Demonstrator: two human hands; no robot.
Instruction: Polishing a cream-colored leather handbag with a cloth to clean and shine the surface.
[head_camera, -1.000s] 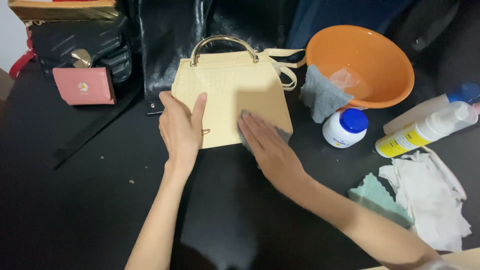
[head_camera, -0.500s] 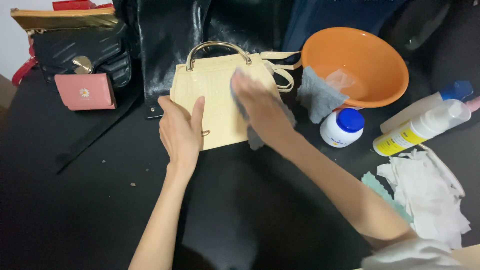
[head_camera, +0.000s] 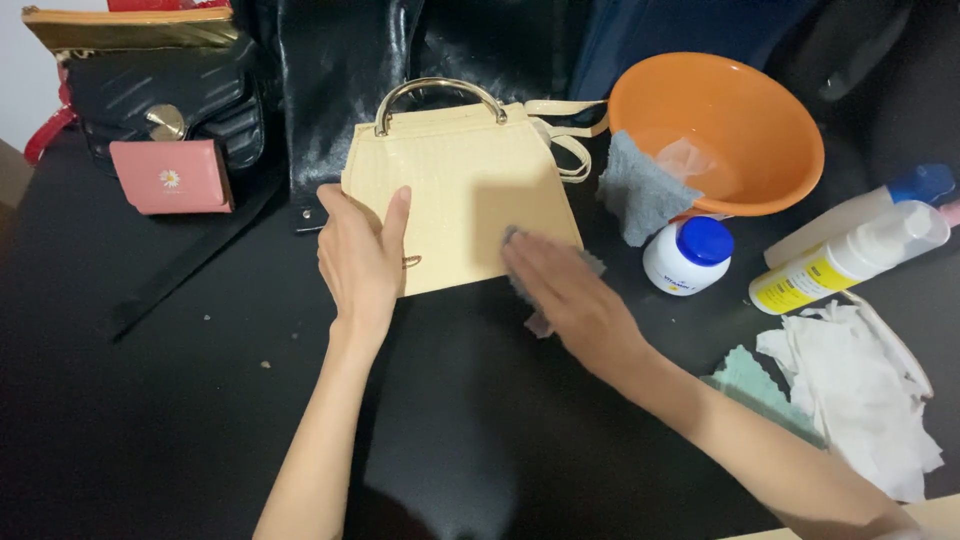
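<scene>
Handbag: our cream handbag (head_camera: 465, 190) lies flat on the black table (head_camera: 150, 420), metal handle away from us.
Left hand: our left hand (head_camera: 360, 255) lies open, palm down, on the handbag's near left corner, pinning it, gripping nothing.
Right hand: our right hand (head_camera: 565, 295) presses flat on a grey cloth (head_camera: 530, 300) at the handbag's near right edge, fingers extended.
Right of the handbag: orange bowl (head_camera: 715, 130), white jar with blue lid (head_camera: 690, 255), spray bottle (head_camera: 850, 265).
Left of the handbag: pink wallet (head_camera: 172, 177).
</scene>
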